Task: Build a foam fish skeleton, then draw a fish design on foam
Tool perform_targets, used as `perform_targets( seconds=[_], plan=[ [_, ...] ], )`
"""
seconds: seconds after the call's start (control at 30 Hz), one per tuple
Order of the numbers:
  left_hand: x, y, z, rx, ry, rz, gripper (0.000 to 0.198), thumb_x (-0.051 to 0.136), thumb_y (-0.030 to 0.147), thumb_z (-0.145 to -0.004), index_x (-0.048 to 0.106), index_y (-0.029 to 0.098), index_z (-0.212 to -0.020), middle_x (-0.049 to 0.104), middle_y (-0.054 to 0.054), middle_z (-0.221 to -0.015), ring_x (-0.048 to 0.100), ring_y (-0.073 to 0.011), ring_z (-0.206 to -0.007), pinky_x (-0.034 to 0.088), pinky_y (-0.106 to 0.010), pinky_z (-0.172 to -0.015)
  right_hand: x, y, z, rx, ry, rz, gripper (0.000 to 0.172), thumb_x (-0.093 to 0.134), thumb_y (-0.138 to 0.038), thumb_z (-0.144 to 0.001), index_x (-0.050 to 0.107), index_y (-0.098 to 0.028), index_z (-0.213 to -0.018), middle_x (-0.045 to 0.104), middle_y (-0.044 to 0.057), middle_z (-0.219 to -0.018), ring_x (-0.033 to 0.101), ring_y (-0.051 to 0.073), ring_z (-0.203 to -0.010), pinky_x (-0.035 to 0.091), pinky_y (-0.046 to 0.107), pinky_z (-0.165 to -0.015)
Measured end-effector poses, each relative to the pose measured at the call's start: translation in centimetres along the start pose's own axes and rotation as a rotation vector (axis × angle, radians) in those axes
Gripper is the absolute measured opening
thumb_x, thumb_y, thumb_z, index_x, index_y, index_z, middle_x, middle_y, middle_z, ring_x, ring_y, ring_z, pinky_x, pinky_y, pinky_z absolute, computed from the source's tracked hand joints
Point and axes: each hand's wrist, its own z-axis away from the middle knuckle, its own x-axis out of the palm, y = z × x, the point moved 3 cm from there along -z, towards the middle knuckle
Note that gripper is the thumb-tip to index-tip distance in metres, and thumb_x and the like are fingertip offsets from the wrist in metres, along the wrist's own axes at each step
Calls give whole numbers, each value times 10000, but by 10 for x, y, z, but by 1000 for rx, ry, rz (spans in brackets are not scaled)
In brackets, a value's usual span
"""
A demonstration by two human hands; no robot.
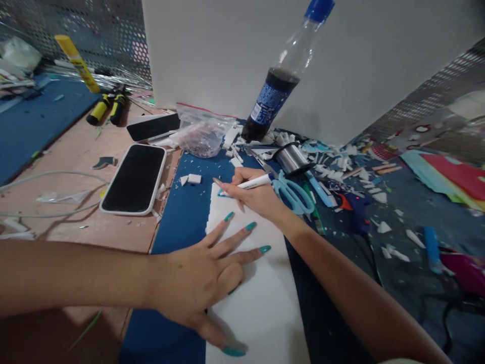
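Observation:
My left hand (206,270) lies spread on a long white sheet (271,303), its fingers apart and pressing the surface. Near the sheet's far end, my right hand (261,194) is closed around a white marker (255,182) with a dark blue end. The marker's tip side points left, beside a small blue mark (223,193) on the sheet's far left corner. Whether the tip touches the sheet is hidden by the fingers. Under the sheet is a dark blue mat (170,283). Light blue-handled scissors (295,194) lie just right of my right hand.
A cola bottle (273,93) stands behind, amid white scraps, near a wire spool (293,159) and a plastic bag (202,134). Left are a phone (132,179), pliers (108,106) and a yellow tube (78,63). A dark blue glue gun (358,210) lies right.

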Motion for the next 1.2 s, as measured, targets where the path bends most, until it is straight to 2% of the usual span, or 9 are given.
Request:
perform_targets(
  seconds=[0.17, 0.33, 0.5, 0.67, 0.83, 1.0, 1.2],
  plan=[
    [1, 0, 1, -16, -24, -45, 539, 560, 585, -801, 516, 108, -1049, 266, -200, -1533, -28, -405, -1445, -31, -650, -1134, -4, 2, -1, -22, 74, 19, 422, 644, -280, -831, 352, -214, -534, 376, -99, -388, 379, 64, -342, 310, 223, -404],
    [1, 0, 1, -11, -33, -70, 548, 548, 599, -799, 530, 105, -1037, 273, -207, -1527, -23, -405, -1446, -32, -649, -1134, -3, 1, -1, -25, 41, 32, 405, 662, -264, -813, 372, -211, -535, 402, -95, -391, 418, 69, -358, 353, 224, -439],
    [1, 0, 0, -11, -37, -71, 548, 543, 587, -807, 530, 96, -1049, 269, -203, -1530, -15, -414, -1443, -27, -651, -1133, -2, -2, -1, -3, 82, 49, 428, 615, -213, -839, 332, -216, -518, 374, -102, -359, 368, 55, -296, 281, 216, -377],
    [2, 0, 1, -6, -5, -68, 523, 573, 555, -800, 531, 107, -1067, 278, -198, -1528, -32, -384, -1451, -40, -634, -1141, -3, -4, -1, 6, 122, 61, 419, 607, -202, -844, 342, -211, -520, 393, -97, -373, 378, 49, -307, 292, 208, -372],
    [2, 0, 2, 0, -4, -64, 523, 564, 554, -805, 529, 104, -1070, 271, -197, -1532, -31, -385, -1451, -37, -641, -1139, -3, -2, -1, 21, 109, 67, 400, 613, -258, -846, 364, -217, -535, 419, -92, -366, 394, 61, -290, 256, 208, -329],
    [2, 0, 2, -2, -22, -76, 547, 549, 577, -807, 522, 98, -1070, 253, -195, -1538, -31, -408, -1444, -18, -653, -1135, -5, 0, -2, -6, 147, 102, 416, 625, -249, -836, 357, -217, -519, 413, -90, -364, 374, 64, -312, 257, 220, -360],
    [3, 0, 3, -6, 1, -71, 538, 567, 566, -799, 518, 113, -1085, 264, -180, -1538, -26, -394, -1448, -31, -642, -1139, -6, 0, -3, -30, 189, 126, 424, 624, -203, -833, 352, -213, -508, 381, -91, -384, 359, 65, -356, 288, 231, -418]
  ],
)
